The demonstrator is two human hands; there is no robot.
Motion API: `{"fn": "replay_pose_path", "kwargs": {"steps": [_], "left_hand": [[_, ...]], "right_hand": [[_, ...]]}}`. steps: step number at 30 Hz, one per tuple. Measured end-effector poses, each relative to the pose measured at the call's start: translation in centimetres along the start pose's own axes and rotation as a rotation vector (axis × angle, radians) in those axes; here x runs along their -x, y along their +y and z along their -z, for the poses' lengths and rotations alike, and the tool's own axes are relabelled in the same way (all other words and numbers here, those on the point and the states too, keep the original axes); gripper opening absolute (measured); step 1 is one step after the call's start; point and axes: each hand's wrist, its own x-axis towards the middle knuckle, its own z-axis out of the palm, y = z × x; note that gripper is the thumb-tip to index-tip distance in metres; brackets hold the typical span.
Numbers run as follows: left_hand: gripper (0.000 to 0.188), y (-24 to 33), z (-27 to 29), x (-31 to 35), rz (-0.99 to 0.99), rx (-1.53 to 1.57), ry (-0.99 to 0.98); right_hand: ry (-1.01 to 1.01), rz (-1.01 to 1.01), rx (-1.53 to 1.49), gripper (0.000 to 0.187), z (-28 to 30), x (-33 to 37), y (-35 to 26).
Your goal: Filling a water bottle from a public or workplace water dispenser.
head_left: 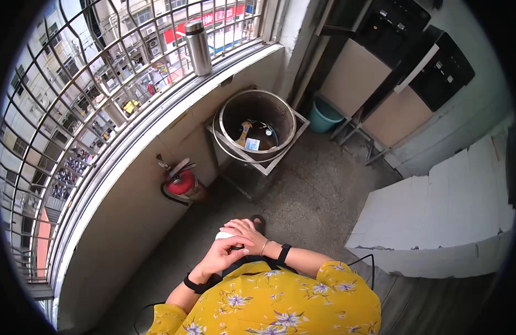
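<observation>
1. Small white thing (222, 236), pale and rounded, mostly hidden between both hands; kind not to be told. Held close before the chest, above the floor (308, 195), near the lower middle of the view.
2. Left hand (223, 254) wrapped round the white thing from below, fingers curled closed upon it. Black band on that wrist.
3. Right hand (245, 230) laid over the top of the white thing, fingers bent down onto it and touching the left hand; whether gripping or only resting cannot be told. Black band and thin bracelet on that wrist.
4. Yellow flowered sleeves (269, 301) at the lower edge.
5. One round metal bin (258, 124) in a square frame, standing on the floor against the curved wall; a few scraps of litter inside.
6. One red extinguisher (182, 181) on the floor at the foot of the wall, left of the bin, well apart from the hands.
7. One steel flask (198, 47) upright on the window ledge, before the grille.
8. One teal bucket (326, 116) on the floor right of the bin.
9. Two dark dispensers (436, 72) side by side at the upper right.
10. One white tiled ledge (448, 212) at the right.
</observation>
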Motion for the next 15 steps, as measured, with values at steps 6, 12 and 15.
{"fn": "replay_pose_path", "kwargs": {"steps": [6,12,15], "left_hand": [[0.042,2.3,-7.4,-4.8,-0.403,-0.615,-0.052],[0.101,3.6,-11.8,-10.8,-0.492,-0.842,0.032],[0.118,0.7,-15.9,-14.1,-0.195,-0.564,-0.270]], "right_hand": [[0.394,-0.320,-0.268,0.070,-0.7,6.4,-0.9],[0.705,-0.475,-1.068,0.082,11.2,16.1,-1.1],[0.828,-0.464,-1.176,0.083,15.9,20.7,-0.6]]}}
